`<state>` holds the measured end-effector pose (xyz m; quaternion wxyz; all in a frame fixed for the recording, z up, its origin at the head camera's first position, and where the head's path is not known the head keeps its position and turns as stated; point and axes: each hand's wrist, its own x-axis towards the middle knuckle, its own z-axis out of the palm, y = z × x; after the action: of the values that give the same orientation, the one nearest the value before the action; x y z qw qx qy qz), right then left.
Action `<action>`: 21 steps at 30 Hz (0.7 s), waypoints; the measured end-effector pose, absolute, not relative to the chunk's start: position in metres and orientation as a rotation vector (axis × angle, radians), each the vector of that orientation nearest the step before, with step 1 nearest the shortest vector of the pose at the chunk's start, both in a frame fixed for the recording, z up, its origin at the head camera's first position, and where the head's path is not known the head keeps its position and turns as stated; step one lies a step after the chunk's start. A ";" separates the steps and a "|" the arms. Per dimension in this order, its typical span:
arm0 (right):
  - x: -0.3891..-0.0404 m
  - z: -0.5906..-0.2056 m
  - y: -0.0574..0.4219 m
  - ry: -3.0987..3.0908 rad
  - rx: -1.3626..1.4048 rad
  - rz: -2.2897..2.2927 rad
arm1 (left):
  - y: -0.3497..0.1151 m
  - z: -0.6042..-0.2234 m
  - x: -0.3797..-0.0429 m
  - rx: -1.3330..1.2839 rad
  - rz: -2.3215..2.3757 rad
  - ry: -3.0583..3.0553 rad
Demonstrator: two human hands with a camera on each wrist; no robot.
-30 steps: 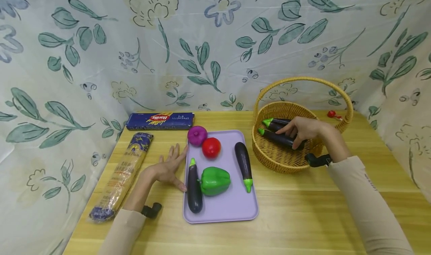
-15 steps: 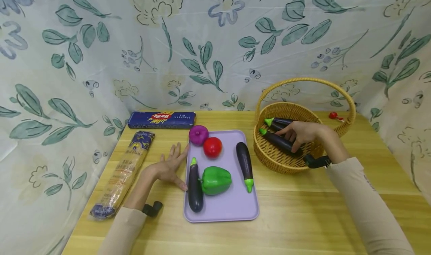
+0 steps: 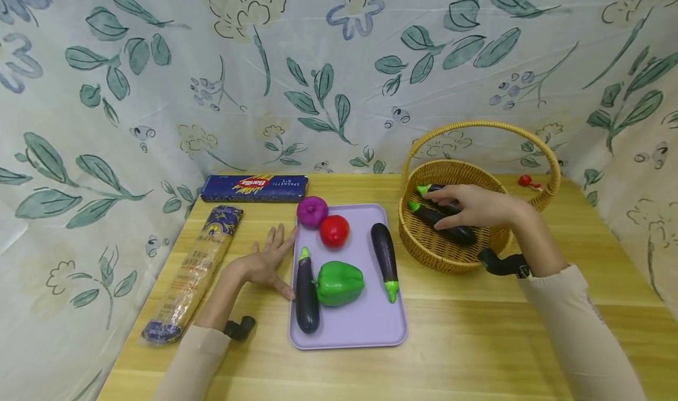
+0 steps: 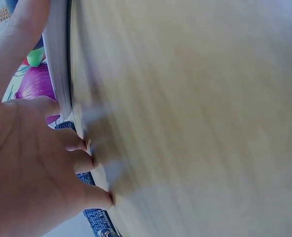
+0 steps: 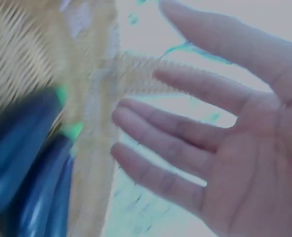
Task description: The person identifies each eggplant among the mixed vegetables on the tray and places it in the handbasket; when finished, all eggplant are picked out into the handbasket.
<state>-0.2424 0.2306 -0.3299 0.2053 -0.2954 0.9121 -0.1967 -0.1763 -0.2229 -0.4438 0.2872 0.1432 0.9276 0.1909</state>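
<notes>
My left hand [image 3: 266, 265] rests on the table with fingers spread, thumb and index at the left rim of the lilac tray [image 3: 355, 336]. On that tray lie a dark eggplant [image 3: 306, 298], a green bell pepper [image 3: 340, 283], a red tomato [image 3: 334, 231], a purple onion [image 3: 312, 212] at the corner, and a second eggplant [image 3: 384, 254] along the right side. My right hand [image 3: 477, 205] hovers over the wicker basket [image 3: 439, 259], fingers extended and holding nothing. Beneath it, eggplants [image 5: 34, 182] with green stems lie in the basket, partly hidden by the hand in the head view.
A blue spaghetti box [image 3: 254, 189] lies along the back edge. Left of the left forearm is a clear bag of pasta [image 3: 196, 271]. The basket's tall handle [image 3: 482, 124] arches over it. A small red item [image 3: 525, 181] sits behind the basket, near the floral cloth [image 3: 339, 83].
The right hand has let go of the front eggplant in the basket, straightened its fingers and lifted slightly. The left hand and the tray items have stayed put.
</notes>
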 end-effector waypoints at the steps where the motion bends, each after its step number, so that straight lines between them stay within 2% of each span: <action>1: -0.236 -0.328 0.225 2.560 -0.868 -0.571 | -0.223 -0.444 -0.176 0.382 0.509 2.478; 9: -0.186 -0.331 0.162 2.494 -1.248 -0.764 | -0.224 -0.444 -0.177 0.383 0.530 2.473; 16: -0.155 -0.356 0.099 2.278 -1.550 -0.809 | -0.224 -0.444 -0.177 0.383 0.550 2.470; 21: -0.143 -0.376 0.065 2.190 -1.637 -0.758 | -0.224 -0.445 -0.178 0.377 0.543 2.470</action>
<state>-0.1434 0.0648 -0.3755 0.1515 -0.5701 0.7630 -0.2642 -0.1776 -0.2240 -0.4455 0.2881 0.1412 0.9251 0.2033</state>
